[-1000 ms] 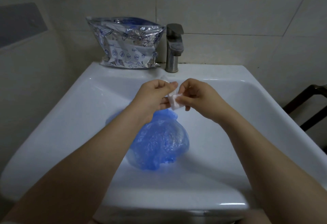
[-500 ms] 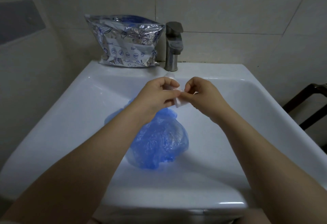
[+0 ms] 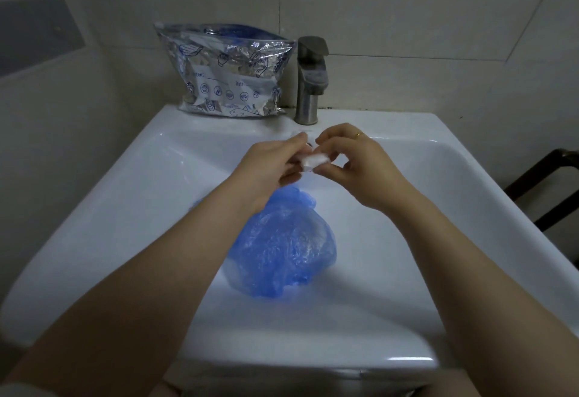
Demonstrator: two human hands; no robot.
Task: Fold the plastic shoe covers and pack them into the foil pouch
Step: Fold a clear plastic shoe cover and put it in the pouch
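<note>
Hands folded a small white bundle over the sink, blue shoe covers below.

Nearest, the blue shoe covers (image 3: 282,249) lay crumpled in the sink (image 3: 470,271). Above them the left hand (image 3: 269,168) and right hand (image 3: 354,168) both pinched a small white folded bundle (image 3: 315,159). Slick plastic that tightly folded could spring open or slip into the basin. Behind, beside the tap (image 3: 310,80), the foil pouch (image 3: 227,72) stood on the sink's back ledge, mouth gaping, already holding something blue; its print read "Date" and, partly, "…ntent".
</note>
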